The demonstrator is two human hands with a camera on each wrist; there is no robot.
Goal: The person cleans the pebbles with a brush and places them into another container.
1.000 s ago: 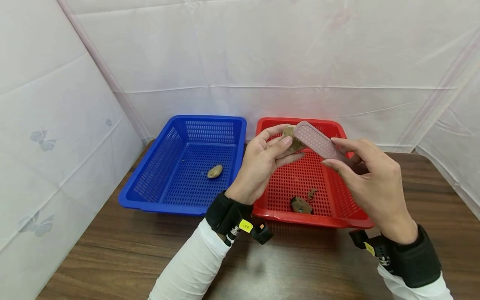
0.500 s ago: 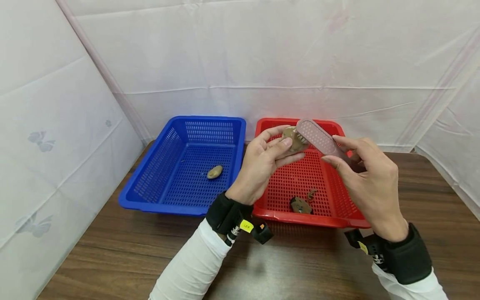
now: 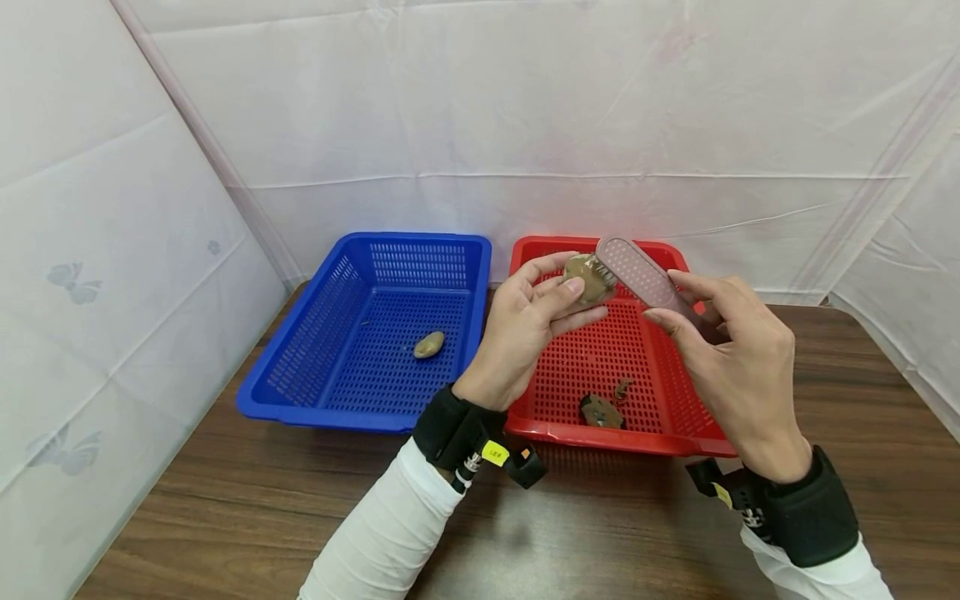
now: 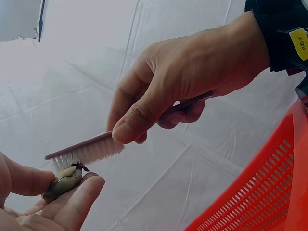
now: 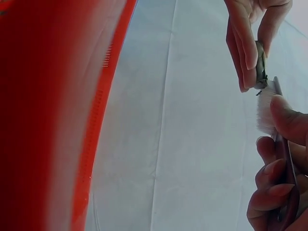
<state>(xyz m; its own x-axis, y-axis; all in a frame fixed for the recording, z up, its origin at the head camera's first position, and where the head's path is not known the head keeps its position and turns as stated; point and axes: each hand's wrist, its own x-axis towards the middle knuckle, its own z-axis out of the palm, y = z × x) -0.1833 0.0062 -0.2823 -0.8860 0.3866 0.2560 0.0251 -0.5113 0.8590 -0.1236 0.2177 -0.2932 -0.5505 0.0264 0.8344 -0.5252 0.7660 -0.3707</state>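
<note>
My left hand (image 3: pixel 528 312) pinches a muddy, oval stone-like thing (image 3: pixel 587 277) between thumb and fingers, above the red basket (image 3: pixel 555 432). It looks smooth and olive-brown, with dark mud on its upper edge in the left wrist view. My right hand (image 3: pixel 738 358) grips a mauve brush (image 3: pixel 641 273), its back dotted and its bristles (image 4: pixel 91 153) white. In the left wrist view the bristles meet the muddy top of the stone-like thing. The right wrist view shows the right fingers (image 5: pixel 269 192) curled round the handle.
A muddy lump (image 3: pixel 602 411) and a small crumb of mud (image 3: pixel 622 389) lie in the red basket. To the left, a blue basket (image 3: pixel 315 415) holds a tan oval stone-like piece (image 3: pixel 429 344). Both stand on a wooden table (image 3: pixel 247 500) before white sheeting (image 3: pixel 450 100).
My right hand and the brush have shifted slightly, the brush head moving up and right, so more of the held piece shows. The left hand has hardly moved.
</note>
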